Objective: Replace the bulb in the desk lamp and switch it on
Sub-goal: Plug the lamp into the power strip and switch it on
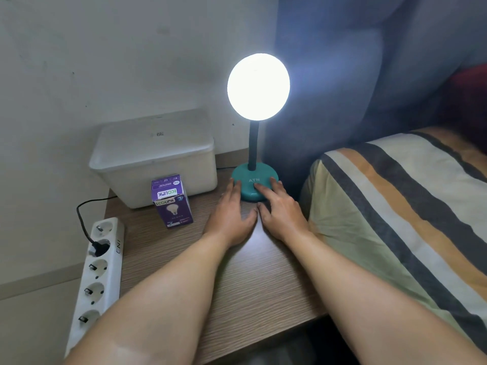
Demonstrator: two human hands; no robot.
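The desk lamp stands at the back of the wooden bedside table, and its round bulb (258,86) glows bright white on a dark gooseneck. The teal lamp base (254,181) is marked ATN. My left hand (232,212) lies flat on the table with its fingertips against the base's left side. My right hand (279,209) rests on the base's right front, one finger pressing on top of it. Neither hand holds anything. A purple bulb box (172,204) stands upright left of my left hand.
A white lidded plastic box (155,156) sits at the back left against the wall. A white power strip (98,270) lies along the table's left edge with a black plug in it. A striped pillow (400,206) and a blue headboard (355,75) are to the right.
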